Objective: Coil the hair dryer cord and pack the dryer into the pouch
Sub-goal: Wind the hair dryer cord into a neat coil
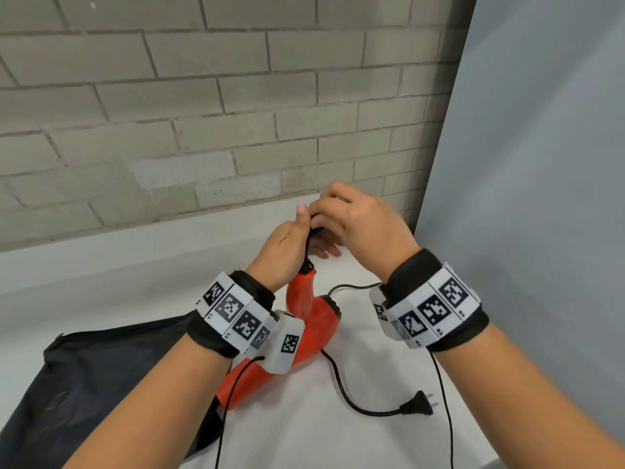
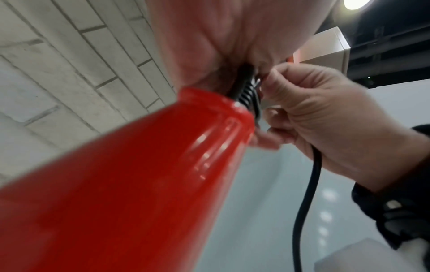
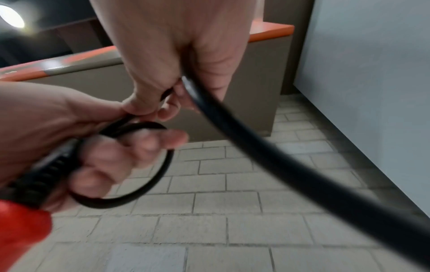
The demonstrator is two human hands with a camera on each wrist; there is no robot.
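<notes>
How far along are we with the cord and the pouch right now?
Early stage. Done: one loop of the cord is formed at the handle end of the red hair dryer. In hand: the left hand holds that loop by the handle, and the right hand pinches the next stretch of cord. Left: most of the cord and the plug lie loose on the table, and the black pouch holds nothing visible yet.

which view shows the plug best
The head view: the plug lies in full sight on the white table, prongs pointing right, untouched. Both wrist views miss it, showing only stretches of black cord near the hands.
</notes>
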